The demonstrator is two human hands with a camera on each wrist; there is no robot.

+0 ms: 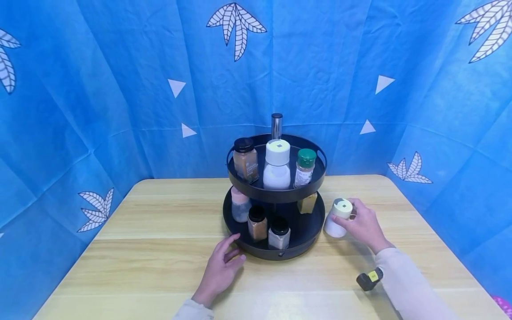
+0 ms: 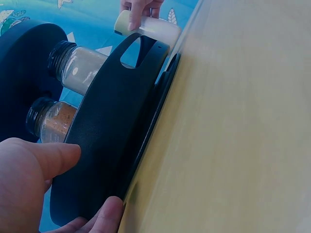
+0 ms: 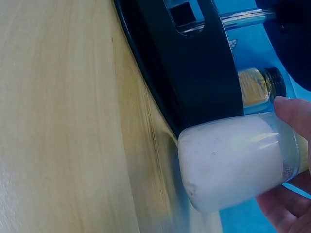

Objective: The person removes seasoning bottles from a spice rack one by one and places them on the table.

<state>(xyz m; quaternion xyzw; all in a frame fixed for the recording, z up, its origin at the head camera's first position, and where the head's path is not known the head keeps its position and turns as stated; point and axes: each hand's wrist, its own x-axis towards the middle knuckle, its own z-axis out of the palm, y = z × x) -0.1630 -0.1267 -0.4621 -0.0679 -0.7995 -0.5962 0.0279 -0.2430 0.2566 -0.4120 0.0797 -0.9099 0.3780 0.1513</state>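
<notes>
A black two-tier turntable rack [image 1: 280,255] stands on the table. My left hand [image 1: 222,268] is at the front left of its lower tray; in the left wrist view the thumb [image 2: 60,158] lies along the tray's outer wall and fingertips reach its bottom edge. Right of the rack, my right hand [image 1: 366,224] grips a clear jar of white powder [image 3: 233,165] near its pale lid [image 1: 342,207]. That jar leans slightly beside the lower tray, close to the tabletop; whether its base touches the table I cannot tell.
The upper tray carries a black-lidded brown spice jar [image 1: 246,162], a white-lidded jar [image 1: 277,171] and a green-capped shaker [image 1: 305,166]. Below sit a pink-topped jar [image 1: 240,209], two black-lidded jars of brown [image 1: 257,226] and pale [image 1: 278,238] spice, and a yellowish jar [image 1: 307,204].
</notes>
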